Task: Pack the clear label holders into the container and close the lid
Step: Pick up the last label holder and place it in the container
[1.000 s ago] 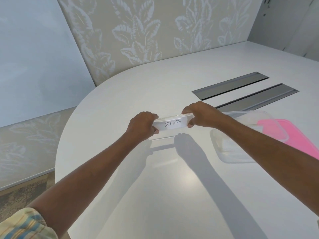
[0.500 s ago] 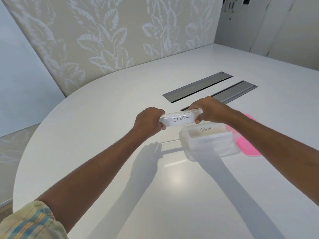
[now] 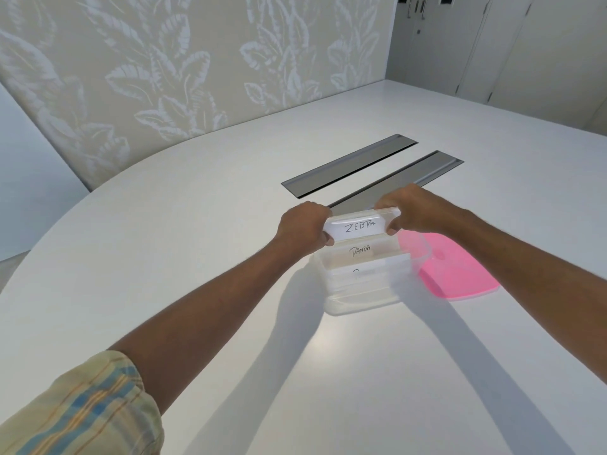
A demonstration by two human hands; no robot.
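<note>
A clear label holder with a card reading ZEBRA [image 3: 359, 227] is held by both ends over the far part of the clear plastic container [image 3: 361, 298]. My left hand [image 3: 303, 226] grips its left end and my right hand [image 3: 415, 208] grips its right end. Inside the container stands a holder marked PANDA [image 3: 359, 251], with another holder [image 3: 364, 272] in front of it whose writing is mostly hidden. The pink lid [image 3: 456, 274] lies flat on the table just right of the container.
The white table [image 3: 197, 257] has two long grey recessed slots [image 3: 348, 164] beyond my hands. A leaf-patterned wall runs behind the table, with cabinet doors at the far right.
Both hands have carried the ZEBRA holder to the right, from left of the container to above its far part. The view has swung so the container sits in the middle.
</note>
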